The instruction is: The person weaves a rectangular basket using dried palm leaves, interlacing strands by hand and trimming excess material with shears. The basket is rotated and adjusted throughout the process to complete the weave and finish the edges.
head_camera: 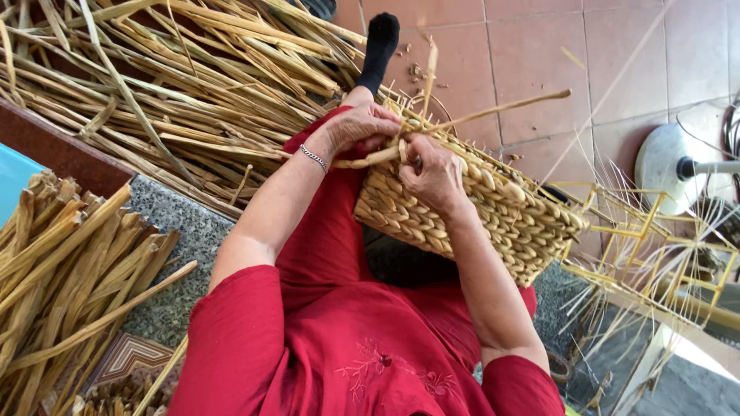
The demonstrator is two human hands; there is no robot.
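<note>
- On the lap of a person in red, a woven basket [470,212] lies tilted, its rim toward the hands and its far end over the tiled floor [617,62].
- The left hand [361,125], with a bracelet [314,157] at the wrist, is curled over the basket rim and pinches a flat dried strand [370,158] against it.
- The right hand [434,176] rests on the basket's top edge, fingers closed on the same strand where it meets the weave.
- A long stalk [501,110] rises from the rim between the hands and points right.
- A foot in a black sock [379,45] sticks out beyond the basket.
- A heap of dried reeds [177,85] lies on the left, touching the left forearm.
- A second bundle [62,270] lies nearer on a grey stone ledge [173,223].
- A yellow wire frame [655,246] stands to the right, just beside the basket.
</note>
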